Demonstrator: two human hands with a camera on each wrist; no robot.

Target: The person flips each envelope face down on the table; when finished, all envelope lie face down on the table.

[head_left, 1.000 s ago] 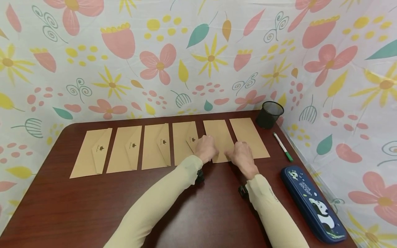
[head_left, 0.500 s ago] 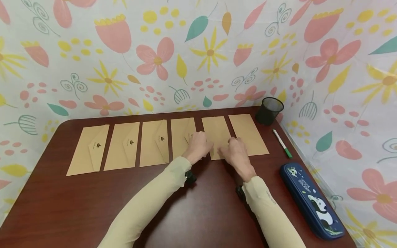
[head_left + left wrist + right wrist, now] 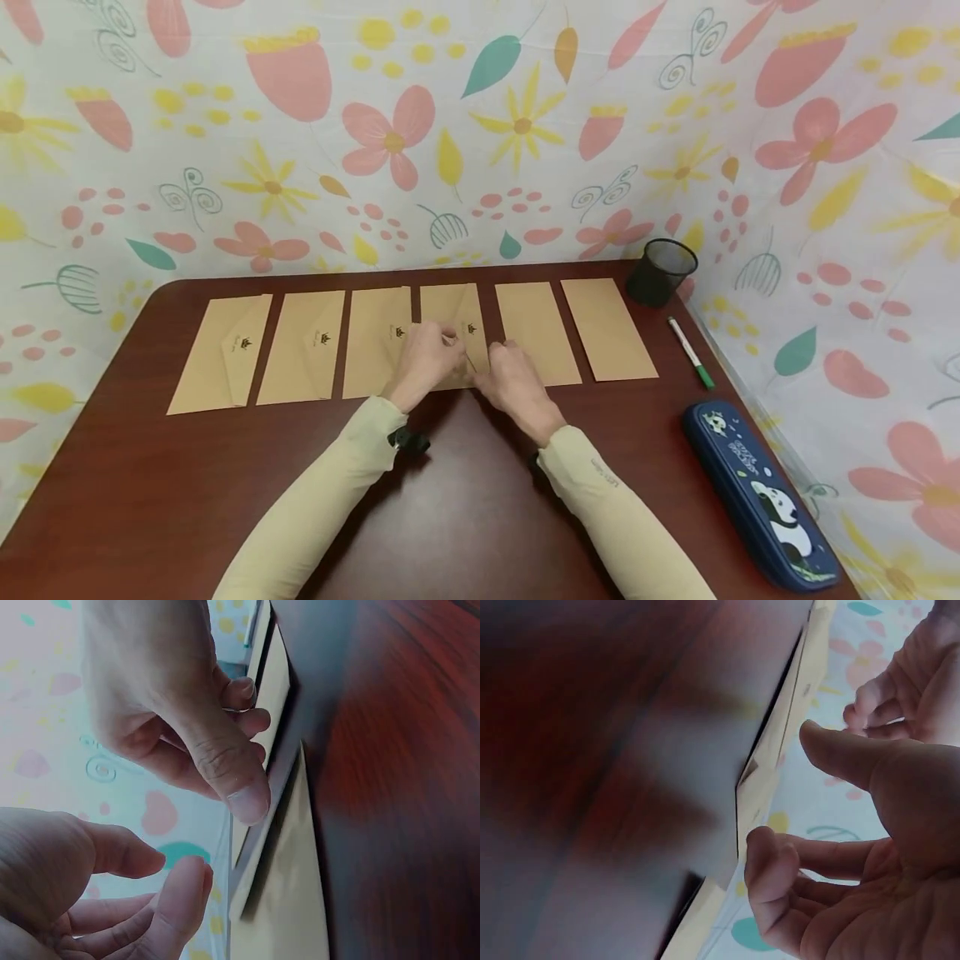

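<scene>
Several kraft-paper envelopes lie in a row. My left hand [image 3: 429, 358] is over the gap between the third envelope [image 3: 371, 333] and the fourth envelope [image 3: 442, 308], fingers loosely bent. In the left wrist view its thumb and fingertips [image 3: 184, 889] are apart, with nothing between them. My right hand [image 3: 517, 383] is at the near edges of the fourth envelope and the fifth envelope [image 3: 536, 321], which it partly covers. Its thumb is stretched out and its fingers are loosely bent in the right wrist view. The fourth envelope's crown-printed flap [image 3: 281, 877] stands slightly raised.
Two more flapped envelopes lie left, flap sides up; a plain envelope [image 3: 609, 329] lies right. Beyond it stand a black mesh pen cup [image 3: 660, 273], a green-capped marker [image 3: 690, 354] and a blue panda pencil case [image 3: 761, 496]. A floral-patterned sheet borders the table [image 3: 150, 500].
Both hands have moved left, from around the fifth envelope to around the fourth. More of the fifth envelope and the fourth's crown print now show. The envelopes keep their places.
</scene>
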